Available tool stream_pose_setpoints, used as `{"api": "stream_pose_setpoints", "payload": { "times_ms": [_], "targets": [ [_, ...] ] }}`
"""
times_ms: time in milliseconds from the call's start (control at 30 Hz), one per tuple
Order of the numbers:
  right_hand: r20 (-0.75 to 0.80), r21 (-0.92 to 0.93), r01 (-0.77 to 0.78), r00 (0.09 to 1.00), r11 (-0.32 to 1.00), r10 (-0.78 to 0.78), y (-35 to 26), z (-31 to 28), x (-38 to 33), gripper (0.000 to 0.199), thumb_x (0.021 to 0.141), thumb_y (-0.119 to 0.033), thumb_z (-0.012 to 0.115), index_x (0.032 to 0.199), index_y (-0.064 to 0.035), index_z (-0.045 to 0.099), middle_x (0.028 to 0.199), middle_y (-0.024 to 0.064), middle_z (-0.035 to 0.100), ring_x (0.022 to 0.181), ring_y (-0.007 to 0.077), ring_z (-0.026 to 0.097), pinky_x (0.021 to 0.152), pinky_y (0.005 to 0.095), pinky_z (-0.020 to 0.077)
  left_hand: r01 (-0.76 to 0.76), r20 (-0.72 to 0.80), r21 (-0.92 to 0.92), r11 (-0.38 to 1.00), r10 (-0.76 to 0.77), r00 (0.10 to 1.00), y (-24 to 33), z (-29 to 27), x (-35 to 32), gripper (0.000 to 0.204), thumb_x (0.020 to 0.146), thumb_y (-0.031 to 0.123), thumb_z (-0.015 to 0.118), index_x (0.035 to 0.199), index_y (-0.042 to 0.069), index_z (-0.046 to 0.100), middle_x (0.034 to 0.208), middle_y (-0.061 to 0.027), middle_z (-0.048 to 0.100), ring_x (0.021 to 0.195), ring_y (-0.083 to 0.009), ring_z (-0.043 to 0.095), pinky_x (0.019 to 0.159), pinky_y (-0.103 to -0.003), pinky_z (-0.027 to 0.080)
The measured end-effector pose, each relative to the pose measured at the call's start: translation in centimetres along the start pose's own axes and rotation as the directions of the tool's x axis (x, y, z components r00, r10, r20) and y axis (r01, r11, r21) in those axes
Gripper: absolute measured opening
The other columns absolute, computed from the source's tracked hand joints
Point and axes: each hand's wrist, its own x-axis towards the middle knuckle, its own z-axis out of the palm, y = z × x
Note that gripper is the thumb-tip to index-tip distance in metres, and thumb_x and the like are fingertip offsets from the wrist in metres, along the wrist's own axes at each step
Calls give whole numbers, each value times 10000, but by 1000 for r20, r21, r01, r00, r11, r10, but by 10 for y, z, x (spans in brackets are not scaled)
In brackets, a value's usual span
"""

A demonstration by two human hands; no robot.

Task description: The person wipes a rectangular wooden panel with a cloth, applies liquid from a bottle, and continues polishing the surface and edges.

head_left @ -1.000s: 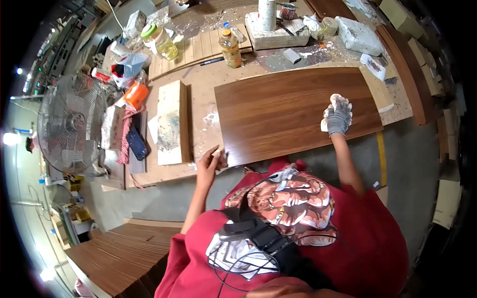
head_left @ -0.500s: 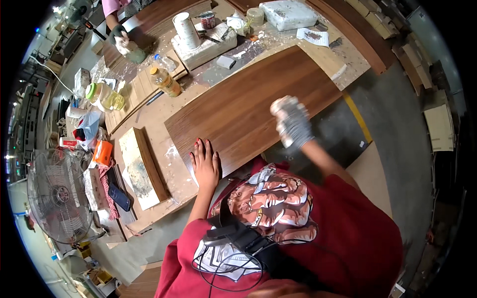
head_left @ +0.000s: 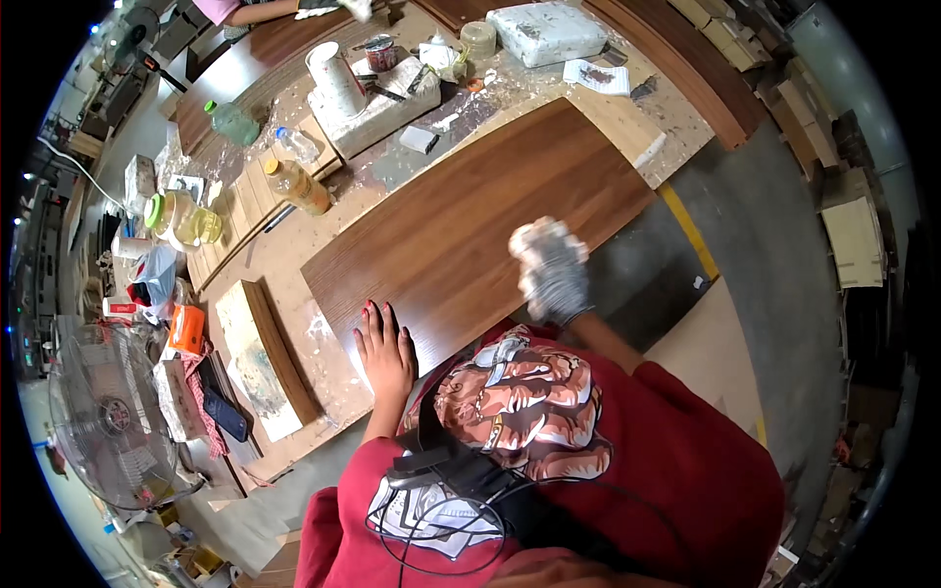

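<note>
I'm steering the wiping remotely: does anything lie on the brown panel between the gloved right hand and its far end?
Nothing visible does. The right hand, gloved and gripping a pale wad, sits on the dark wood panel, whose surface looks bare up to its far end. The small white block and clutter lie beyond the edge. The left hand rests flat at the near corner.

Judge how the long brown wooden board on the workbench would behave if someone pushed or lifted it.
The board looks flat and unbent, so probably stiff. Its smooth face and the dusty bench suggest it would slide easily. It overhangs the bench near the gloved right hand, so it might tip if pushed further.
</note>
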Motion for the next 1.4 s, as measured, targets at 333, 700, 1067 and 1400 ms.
{"api": "stream_pose_setpoints", "payload": {
  "times_ms": [333, 700, 1067, 1400],
  "targets": [
    [-281, 899, -109, 600, 424, 749, 460, 88, 143, 317, 1042, -433, 597, 1094, -149, 726, 768, 42, 665, 587, 184, 628, 514, 378, 517, -44, 0, -83, 996, 44, 999, 7, -2, 9, 581, 1059, 299, 488, 1594, 84, 415, 1691, -194, 304, 1574, -354, 264, 1283, -541, 139],
    [-500, -42, 430, 772, 902, -392, -111, 47, 110, 250, 936, -151, 566, 1167, -90, 639, 1152, 125, 652, 1107, 224, 636, 902, 385, 542, 42, 21, -94, 995, -40, 999, 16, -19, 7, 563, 1051, 289, 507, 1572, 83, 450, 1686, -183, 316, 1560, -350, 288, 1281, -543, 150],
    [-23, 981, -69, 890, 183, 456, 181, 31, 307, 204, 1013, -384, 637, 944, -194, 670, 705, -10, 616, 545, 136, 592, 472, 333, 482, 56, 51, -65, 996, -53, 997, 14, -22, 4, 573, 1062, 313, 496, 1593, 108, 426, 1699, -158, 307, 1574, -335, 272, 1288, -537, 142],
    [-189, 982, 185, 948, -39, -255, -53, 120, 261, 338, 1029, -340, 471, 1272, -135, 584, 1066, 75, 658, 813, 222, 647, 644, 374, 573, 105, 68, -56, 993, -102, 993, 9, -20, -3, 584, 1067, 324, 483, 1607, 116, 406, 1712, -159, 276, 1582, -323, 262, 1287, -524, 143]
  ]
}}
